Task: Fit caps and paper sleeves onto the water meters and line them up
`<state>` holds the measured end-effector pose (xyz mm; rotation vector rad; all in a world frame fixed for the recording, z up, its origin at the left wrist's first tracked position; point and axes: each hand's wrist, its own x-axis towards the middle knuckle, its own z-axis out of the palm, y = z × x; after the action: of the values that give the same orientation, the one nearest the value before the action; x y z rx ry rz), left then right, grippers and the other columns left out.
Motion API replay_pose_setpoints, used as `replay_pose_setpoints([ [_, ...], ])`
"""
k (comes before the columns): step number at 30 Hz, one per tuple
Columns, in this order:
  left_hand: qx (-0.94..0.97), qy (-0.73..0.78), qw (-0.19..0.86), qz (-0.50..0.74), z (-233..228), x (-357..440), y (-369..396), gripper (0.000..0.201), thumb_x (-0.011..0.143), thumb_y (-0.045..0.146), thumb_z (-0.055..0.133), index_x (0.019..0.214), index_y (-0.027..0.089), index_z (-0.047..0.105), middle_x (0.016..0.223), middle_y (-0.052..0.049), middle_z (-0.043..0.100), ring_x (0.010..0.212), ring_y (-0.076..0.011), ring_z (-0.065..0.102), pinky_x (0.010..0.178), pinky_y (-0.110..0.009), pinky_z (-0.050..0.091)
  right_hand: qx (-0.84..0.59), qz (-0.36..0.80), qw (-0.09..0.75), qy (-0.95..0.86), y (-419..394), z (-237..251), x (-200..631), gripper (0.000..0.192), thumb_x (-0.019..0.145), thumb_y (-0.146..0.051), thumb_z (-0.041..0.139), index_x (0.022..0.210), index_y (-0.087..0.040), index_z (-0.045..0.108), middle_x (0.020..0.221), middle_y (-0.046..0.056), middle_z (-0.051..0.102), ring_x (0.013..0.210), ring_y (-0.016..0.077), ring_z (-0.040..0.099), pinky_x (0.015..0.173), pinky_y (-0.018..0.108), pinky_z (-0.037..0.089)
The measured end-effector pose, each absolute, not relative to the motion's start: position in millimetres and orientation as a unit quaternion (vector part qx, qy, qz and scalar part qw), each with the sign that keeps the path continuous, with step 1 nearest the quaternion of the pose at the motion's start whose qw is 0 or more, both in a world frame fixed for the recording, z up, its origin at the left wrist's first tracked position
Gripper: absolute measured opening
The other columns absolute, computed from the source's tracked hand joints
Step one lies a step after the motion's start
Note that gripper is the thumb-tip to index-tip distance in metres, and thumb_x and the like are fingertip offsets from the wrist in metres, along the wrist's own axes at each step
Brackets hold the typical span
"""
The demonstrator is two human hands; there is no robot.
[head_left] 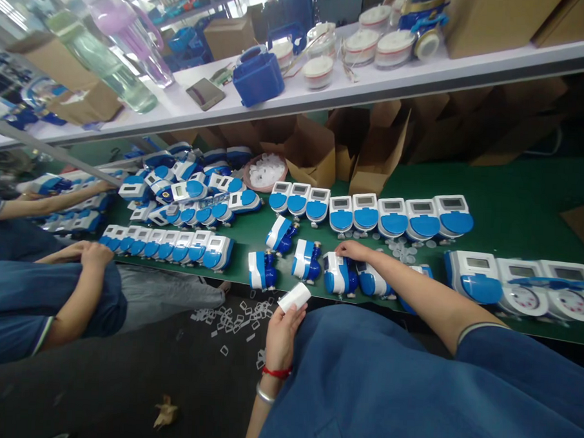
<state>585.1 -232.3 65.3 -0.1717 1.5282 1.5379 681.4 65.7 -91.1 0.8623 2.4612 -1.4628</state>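
Note:
My left hand (283, 331), wearing a red cord and a silver bangle, is closed around a small white rectangular block (294, 297), perhaps a stack of labels. It is held up before the bench's front edge. My right hand (352, 249) reaches across, its fingers pinched together at the display end of a blue-and-white water meter (336, 274). Whatever is between those fingertips is too small to make out. Beside that meter lie a second meter (306, 261) on the left and another (374, 281) under my right forearm, all tipped on their sides.
Upright meters (392, 218) form a row behind. More meters (187, 192) are heaped at left, near a pink bowl (266, 172) of clear pieces. A shelf (375, 90) overhangs the green bench (506, 183). A co-worker's hands (95, 254) are at left; white frames (239, 320) litter the floor.

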Motion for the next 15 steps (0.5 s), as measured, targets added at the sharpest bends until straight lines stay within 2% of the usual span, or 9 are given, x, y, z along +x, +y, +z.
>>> replay_pose_setpoints([
  [6, -0.066, 0.618, 0.472, 0.625, 65.6, 584.2, -229.5, 0.036, 0.076, 0.019, 0.066, 0.111, 0.013, 0.057, 0.111, -0.015, 0.065, 0.099, -0.0231, 0.064, 0.097, -0.040, 0.045, 0.294, -0.496, 0.082, 0.813, 69.0, -105.1, 679.2, 0.021, 0.076, -0.032, 0.057, 0.075, -0.016, 0.070, 0.100, 0.007, 0.070, 0.090, 0.0225, 0.063, 0.080, 0.027, 0.046],
  [15, -0.064, 0.620, 0.473, 0.622, 67.0, 584.6, -226.9, 0.031, 0.076, 0.019, 0.065, 0.106, 0.012, 0.059, 0.107, -0.015, 0.066, 0.098, -0.0231, 0.064, 0.096, -0.039, 0.046, 0.317, -0.488, 0.070, 0.811, 66.2, -105.2, 680.4, 0.022, 0.075, -0.033, 0.058, 0.082, -0.017, 0.072, 0.093, 0.006, 0.071, 0.085, 0.0209, 0.064, 0.079, 0.027, 0.046],
])
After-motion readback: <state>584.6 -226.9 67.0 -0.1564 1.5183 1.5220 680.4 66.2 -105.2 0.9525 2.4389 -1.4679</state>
